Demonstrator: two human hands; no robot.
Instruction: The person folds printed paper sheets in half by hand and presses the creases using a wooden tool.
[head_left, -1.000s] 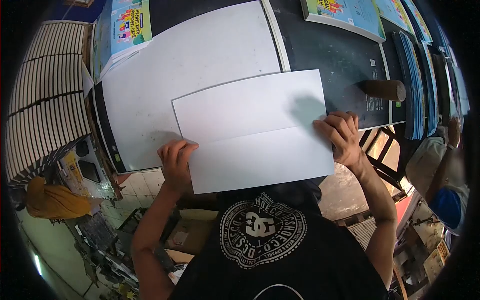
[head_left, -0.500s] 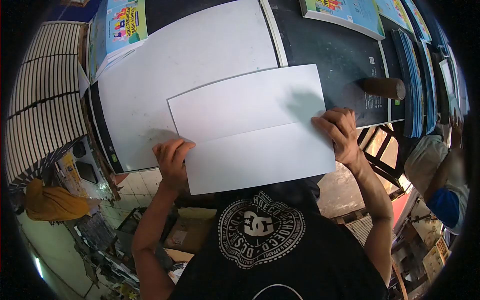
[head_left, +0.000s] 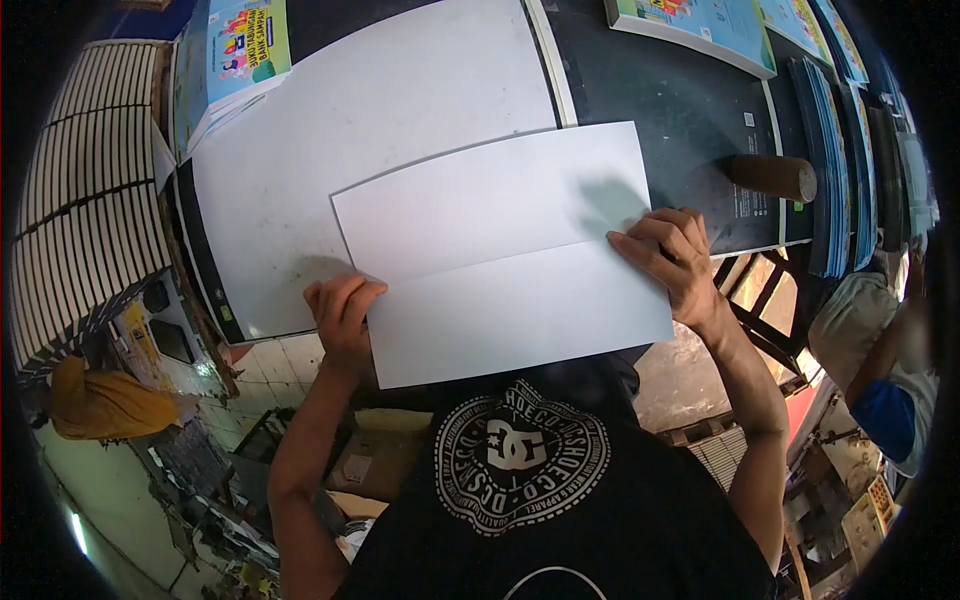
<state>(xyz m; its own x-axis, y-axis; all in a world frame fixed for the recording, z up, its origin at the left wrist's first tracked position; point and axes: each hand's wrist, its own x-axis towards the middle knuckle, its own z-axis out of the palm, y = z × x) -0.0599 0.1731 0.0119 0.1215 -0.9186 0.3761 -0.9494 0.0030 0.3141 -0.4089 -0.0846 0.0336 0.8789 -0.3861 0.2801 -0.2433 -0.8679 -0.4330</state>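
Observation:
A white sheet of paper (head_left: 500, 255) with a crease across its middle lies tilted over the near edge of the table, its lower part reaching toward my shirt. My left hand (head_left: 345, 310) pinches its left edge close to the crease. At the right edge, my right hand (head_left: 675, 255) grips the sheet, with the thumb laid on top near the crease. The fingers under the paper are hidden. Beneath the sheet is a large white board (head_left: 370, 110) on the tabletop.
Booklets with colourful covers are stacked at the back left (head_left: 240, 55) and back right (head_left: 700, 30). A brown cylinder (head_left: 775, 178) lies on the dark surface (head_left: 650, 90). Thin blue booklets (head_left: 825, 170) stand beyond it. Tall paper stacks (head_left: 90, 220) line the left. Another person (head_left: 890, 370) is at far right.
My right thumb has slid slightly inward to the left along the crease. The sheet's far edge has shifted up a little, while my left hand has barely moved.

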